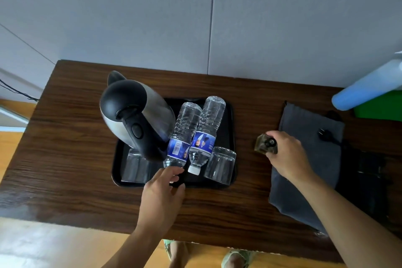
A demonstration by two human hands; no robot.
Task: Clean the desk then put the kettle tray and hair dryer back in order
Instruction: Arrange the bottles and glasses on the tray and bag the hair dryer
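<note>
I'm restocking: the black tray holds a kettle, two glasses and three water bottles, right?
Not quite. The head view shows two water bottles, not three, on the black tray, along with the kettle and two glasses.

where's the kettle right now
In the head view the kettle stands on the left part of the black tray, left of centre on the wooden desk, with two water bottles right beside it on its right.

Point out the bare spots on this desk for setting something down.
Widest: bare brown wooden desk left of the black tray. Then the strip behind the tray, and the gap between tray and grey cloth pouch. Crowded: tray, filled by steel kettle, clear plastic bottles, glasses.
</note>
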